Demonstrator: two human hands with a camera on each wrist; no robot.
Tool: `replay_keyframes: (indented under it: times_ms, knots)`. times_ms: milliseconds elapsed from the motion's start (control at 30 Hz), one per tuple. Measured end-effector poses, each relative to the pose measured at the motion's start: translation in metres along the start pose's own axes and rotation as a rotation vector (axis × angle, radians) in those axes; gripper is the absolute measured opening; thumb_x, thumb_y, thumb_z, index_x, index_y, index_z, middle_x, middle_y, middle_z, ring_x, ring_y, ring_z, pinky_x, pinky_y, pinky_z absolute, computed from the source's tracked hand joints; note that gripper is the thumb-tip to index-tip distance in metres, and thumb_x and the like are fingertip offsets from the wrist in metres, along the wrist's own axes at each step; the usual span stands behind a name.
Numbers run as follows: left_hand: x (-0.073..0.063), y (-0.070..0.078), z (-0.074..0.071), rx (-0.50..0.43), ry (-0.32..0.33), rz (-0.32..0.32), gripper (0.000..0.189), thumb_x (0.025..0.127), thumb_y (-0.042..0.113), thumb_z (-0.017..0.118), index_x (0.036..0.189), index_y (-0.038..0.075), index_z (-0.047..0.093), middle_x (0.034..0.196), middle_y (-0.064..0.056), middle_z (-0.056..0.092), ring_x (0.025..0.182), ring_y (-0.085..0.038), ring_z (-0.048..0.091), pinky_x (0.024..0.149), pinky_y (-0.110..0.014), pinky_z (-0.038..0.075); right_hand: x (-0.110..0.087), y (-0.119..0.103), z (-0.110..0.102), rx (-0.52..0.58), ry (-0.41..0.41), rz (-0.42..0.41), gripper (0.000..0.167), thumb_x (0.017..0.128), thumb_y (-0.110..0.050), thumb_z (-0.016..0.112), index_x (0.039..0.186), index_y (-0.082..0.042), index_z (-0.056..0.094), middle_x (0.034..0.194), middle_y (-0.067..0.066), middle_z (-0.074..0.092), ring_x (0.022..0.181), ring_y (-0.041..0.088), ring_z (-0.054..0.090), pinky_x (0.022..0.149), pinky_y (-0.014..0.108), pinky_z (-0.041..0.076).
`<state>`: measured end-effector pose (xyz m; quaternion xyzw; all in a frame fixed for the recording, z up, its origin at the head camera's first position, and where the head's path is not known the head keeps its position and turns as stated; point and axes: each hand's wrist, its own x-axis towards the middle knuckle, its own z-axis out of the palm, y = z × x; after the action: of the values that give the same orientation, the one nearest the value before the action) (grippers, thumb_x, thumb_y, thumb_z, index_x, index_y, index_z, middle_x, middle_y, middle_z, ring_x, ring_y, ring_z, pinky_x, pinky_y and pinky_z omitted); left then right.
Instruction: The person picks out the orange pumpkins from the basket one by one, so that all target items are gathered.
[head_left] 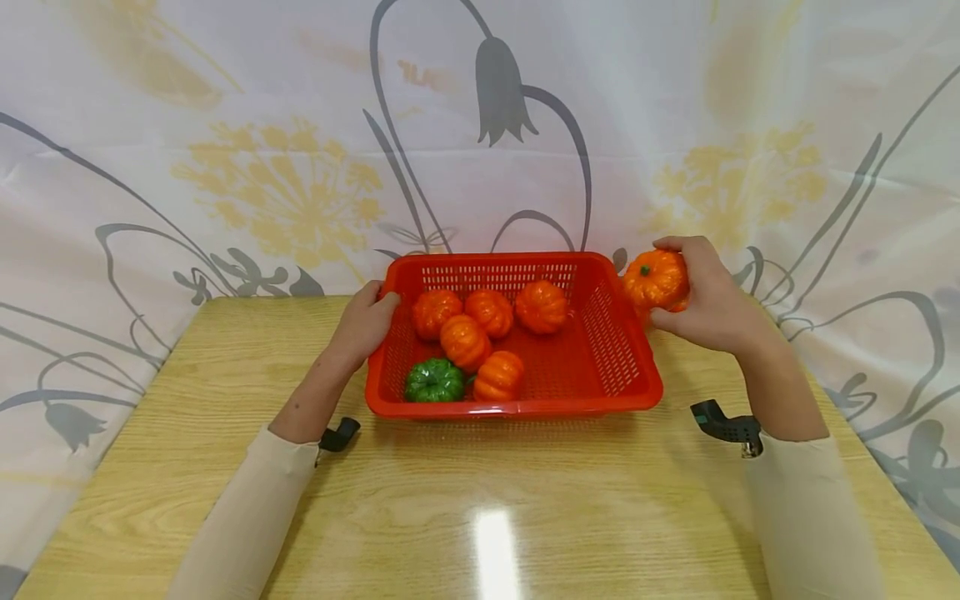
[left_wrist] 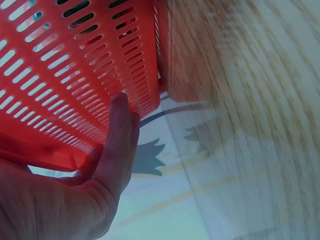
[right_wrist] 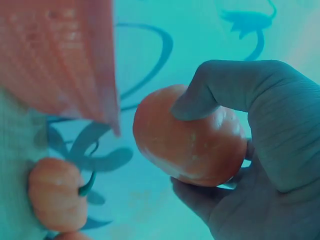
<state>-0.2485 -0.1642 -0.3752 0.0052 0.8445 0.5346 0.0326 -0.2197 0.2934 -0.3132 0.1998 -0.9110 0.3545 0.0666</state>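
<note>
Pinching an orange pumpkin [head_left: 652, 282] beside the red basket [head_left: 564, 358], right grip [head_left: 711, 302]; left grip [head_left: 363, 325] clasped around the basket's rim [head_left: 377, 375].

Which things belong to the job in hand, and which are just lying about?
Likely part of the job: left hand, right hand, held orange pumpkin, red basket, pumpkins inside it, pumpkins beside it.
Just there: wooden table, flowered backdrop.
</note>
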Motion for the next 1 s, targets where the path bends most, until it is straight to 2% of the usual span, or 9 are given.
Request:
replay_keyframes:
  times_ms: [100, 333, 433, 533, 600, 667, 767, 900, 1000]
  knots:
    - [0.000, 0.000, 0.000, -0.003, -0.003, -0.003, 0.046, 0.109, 0.025, 0.039, 0.142, -0.004, 0.052, 0.126, -0.024, 0.061, 0.105, -0.036, 0.067, 0.079, -0.030, 0.055, 0.001, 0.008, -0.004, 0.015, 0.012, 0.080, 0.088, 0.082, 0.008, 0.075, 0.157, 0.004, 0.029, 0.151, 0.028, 0.033, 0.126, 0.043, 0.046, 0.087, 0.009, 0.037]
    - [0.001, -0.001, -0.001, -0.002, 0.000, 0.007, 0.045, 0.109, 0.026, 0.039, 0.139, -0.005, 0.052, 0.121, -0.023, 0.061, 0.099, -0.033, 0.066, 0.076, -0.029, 0.055, -0.001, 0.029, -0.014, 0.015, 0.056, 0.178, 0.085, 0.088, -0.003, 0.079, 0.157, 0.005, 0.029, 0.151, 0.029, 0.039, 0.128, 0.045, 0.047, 0.089, 0.012, 0.037]
    - [0.002, -0.001, -0.001, 0.001, 0.003, 0.007, 0.044, 0.109, 0.026, 0.039, 0.138, -0.005, 0.052, 0.119, -0.023, 0.061, 0.098, -0.033, 0.066, 0.075, -0.029, 0.055, -0.004, 0.038, -0.019, -0.012, 0.077, 0.228, 0.086, 0.090, -0.009, 0.081, 0.157, 0.005, 0.029, 0.151, 0.029, 0.038, 0.131, 0.047, 0.045, 0.102, 0.029, 0.042]
    - [0.002, -0.001, -0.001, -0.002, 0.001, 0.007, 0.045, 0.108, 0.026, 0.039, 0.139, -0.005, 0.052, 0.120, -0.023, 0.061, 0.099, -0.033, 0.066, 0.076, -0.029, 0.055, -0.006, 0.048, -0.024, -0.034, 0.096, 0.264, 0.087, 0.091, -0.013, 0.081, 0.157, 0.005, 0.027, 0.152, 0.031, 0.037, 0.132, 0.049, 0.043, 0.105, 0.049, 0.042]
    - [0.002, -0.001, -0.001, -0.005, 0.001, 0.007, 0.045, 0.109, 0.026, 0.039, 0.139, -0.004, 0.052, 0.121, -0.023, 0.061, 0.100, -0.033, 0.066, 0.076, -0.029, 0.055, -0.007, 0.054, -0.026, -0.027, 0.105, 0.276, 0.087, 0.092, -0.012, 0.080, 0.158, 0.006, 0.026, 0.153, 0.032, 0.036, 0.134, 0.051, 0.042, 0.105, 0.051, 0.042]
    - [0.002, -0.001, 0.000, -0.004, 0.001, 0.008, 0.045, 0.109, 0.026, 0.039, 0.139, -0.004, 0.052, 0.122, -0.023, 0.061, 0.101, -0.033, 0.066, 0.076, -0.029, 0.055, -0.008, 0.059, -0.028, -0.042, 0.122, 0.290, 0.087, 0.093, -0.012, 0.079, 0.158, 0.006, 0.026, 0.154, 0.032, 0.037, 0.133, 0.050, 0.043, 0.101, 0.041, 0.044]
    - [0.001, 0.000, 0.000, 0.002, 0.005, 0.006, 0.045, 0.109, 0.026, 0.039, 0.138, -0.005, 0.053, 0.121, -0.023, 0.061, 0.101, -0.034, 0.065, 0.076, -0.030, 0.054, -0.010, 0.066, -0.030, -0.034, 0.148, 0.308, 0.087, 0.093, -0.011, 0.079, 0.158, 0.007, 0.025, 0.155, 0.032, 0.037, 0.134, 0.050, 0.043, 0.103, 0.038, 0.043]
    - [0.000, 0.000, 0.000, 0.005, 0.006, 0.003, 0.045, 0.109, 0.026, 0.039, 0.139, -0.004, 0.053, 0.121, -0.024, 0.061, 0.101, -0.035, 0.066, 0.076, -0.030, 0.055, -0.013, 0.074, -0.032, -0.011, 0.177, 0.321, 0.088, 0.093, -0.010, 0.078, 0.159, 0.008, 0.023, 0.157, 0.034, 0.035, 0.135, 0.050, 0.042, 0.113, 0.048, 0.040]
    - [0.000, 0.000, 0.000, 0.000, 0.003, 0.002, 0.045, 0.109, 0.026, 0.039, 0.139, -0.004, 0.052, 0.122, -0.024, 0.061, 0.101, -0.034, 0.066, 0.076, -0.029, 0.055, -0.016, 0.080, -0.033, -0.007, 0.191, 0.337, 0.089, 0.093, -0.010, 0.077, 0.160, 0.008, 0.021, 0.157, 0.035, 0.033, 0.136, 0.050, 0.040, 0.116, 0.049, 0.038]
